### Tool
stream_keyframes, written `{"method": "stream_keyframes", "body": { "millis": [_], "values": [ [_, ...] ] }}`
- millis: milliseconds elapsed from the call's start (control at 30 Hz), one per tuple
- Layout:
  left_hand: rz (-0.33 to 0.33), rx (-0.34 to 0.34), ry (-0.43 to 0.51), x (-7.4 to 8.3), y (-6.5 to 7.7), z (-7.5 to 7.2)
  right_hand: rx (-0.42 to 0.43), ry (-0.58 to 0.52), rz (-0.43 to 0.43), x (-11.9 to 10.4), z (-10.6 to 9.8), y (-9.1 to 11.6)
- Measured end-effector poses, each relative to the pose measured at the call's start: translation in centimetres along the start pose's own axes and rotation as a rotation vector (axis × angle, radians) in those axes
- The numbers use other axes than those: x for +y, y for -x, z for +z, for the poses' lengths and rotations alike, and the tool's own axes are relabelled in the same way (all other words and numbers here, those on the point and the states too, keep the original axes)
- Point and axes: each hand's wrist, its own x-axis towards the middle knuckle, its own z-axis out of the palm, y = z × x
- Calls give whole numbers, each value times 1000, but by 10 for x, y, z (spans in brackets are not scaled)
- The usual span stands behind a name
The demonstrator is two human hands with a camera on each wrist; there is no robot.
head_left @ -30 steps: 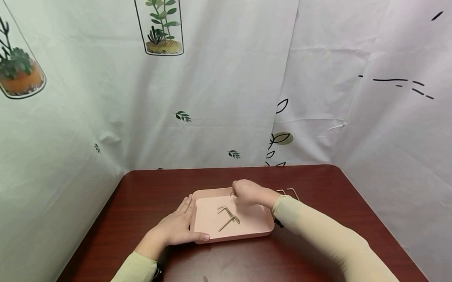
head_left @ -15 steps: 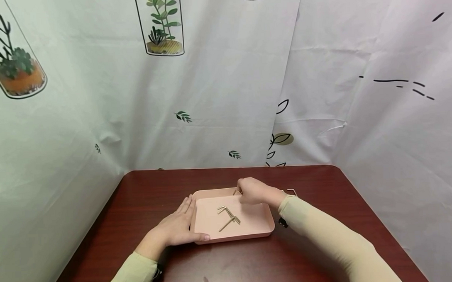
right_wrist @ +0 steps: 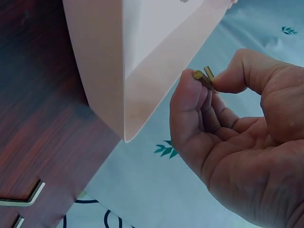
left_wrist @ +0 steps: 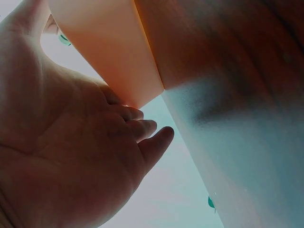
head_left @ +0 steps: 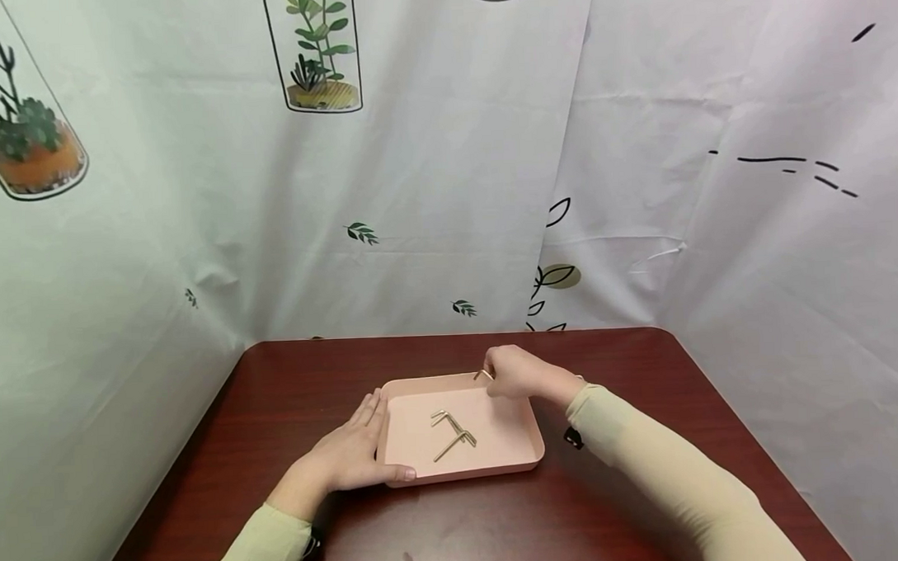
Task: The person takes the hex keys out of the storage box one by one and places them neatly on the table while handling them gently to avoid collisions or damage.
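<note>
My left hand rests along the left side of a shallow pink tray, fingers straight and thumb over the front rim. In the tray lie several brass-coloured L-shaped hex keys, crossing each other. Over the tray's back right corner, my right hand pinches a brass hex key between thumb and fingertips. Its bent end sticks out to the left in the head view; the right wrist view shows two brass ends at the fingertips. The left wrist view has the palm and fingers beside the tray's outer wall.
On the dark red table, L-shaped hex keys lie to the right of the tray, mostly hidden behind the right wrist in the head view. A printed white cloth encloses the table's back and sides.
My right hand has moved right and slightly back across the tray, carrying the hex key toward the back right corner. My left hand, the tray and the keys in it stay put.
</note>
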Motion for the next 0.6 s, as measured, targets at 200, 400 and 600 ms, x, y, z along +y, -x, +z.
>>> {"method": "stream_keyframes", "body": {
  "millis": [200, 400, 600],
  "values": [
    [-2, -1, -15, 1, 0, 0, 5, -33, 21, 6, 0, 3],
    [-3, -3, -11, 1, 0, 0, -2, -83, 46, 10, -3, 7],
    [-1, -4, -19, 0, -1, 0, 8, -98, 59, 21, -3, 10]
  ]
}}
